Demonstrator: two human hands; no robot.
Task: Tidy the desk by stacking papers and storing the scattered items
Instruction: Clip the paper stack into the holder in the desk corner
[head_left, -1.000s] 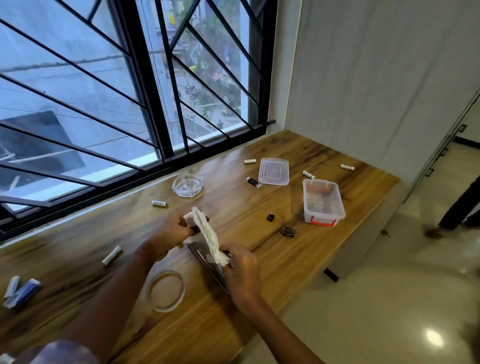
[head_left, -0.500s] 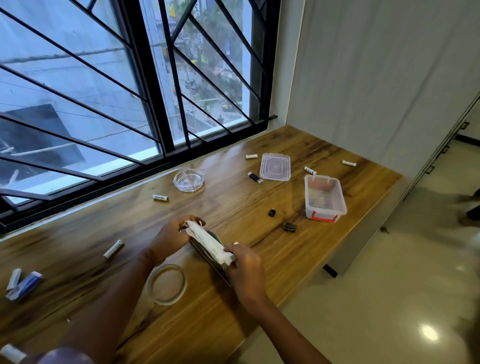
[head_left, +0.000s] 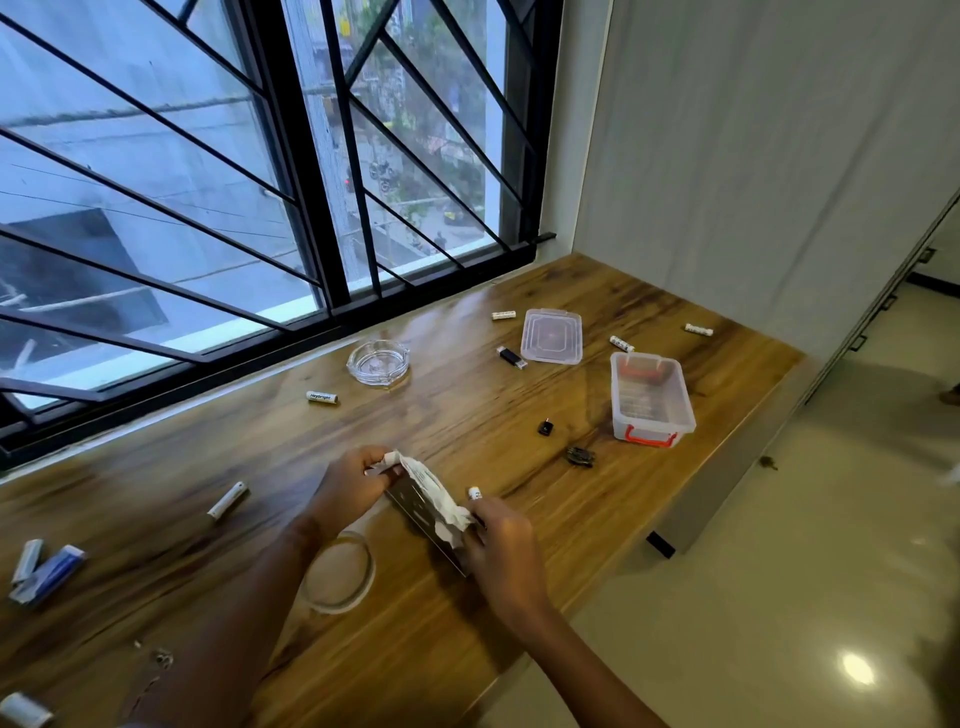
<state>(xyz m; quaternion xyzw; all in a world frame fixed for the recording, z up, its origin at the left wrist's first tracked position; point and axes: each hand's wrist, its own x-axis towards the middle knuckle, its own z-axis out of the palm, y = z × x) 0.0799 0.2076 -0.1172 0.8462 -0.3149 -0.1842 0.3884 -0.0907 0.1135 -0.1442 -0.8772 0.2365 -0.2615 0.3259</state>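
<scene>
Both hands hold a crumpled white paper (head_left: 434, 493) over a dark flat sheet (head_left: 421, 512) on the wooden desk (head_left: 467, 415). My left hand (head_left: 349, 486) pinches the paper's far end and my right hand (head_left: 501, 540) grips its near end. A clear plastic box (head_left: 652, 400) with red latches stands open at the right, its lid (head_left: 551, 336) lying beside it. White batteries lie scattered: one (head_left: 322, 397) near the window, one (head_left: 227, 500) at the left, others (head_left: 621, 343) by the lid.
A glass ashtray (head_left: 378, 362) sits by the window. A black USB stick (head_left: 511, 357), a small black adapter (head_left: 545, 427) and a dark clip (head_left: 580, 456) lie mid-desk. A tape ring (head_left: 337, 574) is under my left arm. Blue and white items (head_left: 47, 571) lie far left. The desk's edge drops to the floor at the right.
The paper, held raised between my hands a second ago, now lies lower and flatter over the dark sheet. My hands have spread slightly apart along it.
</scene>
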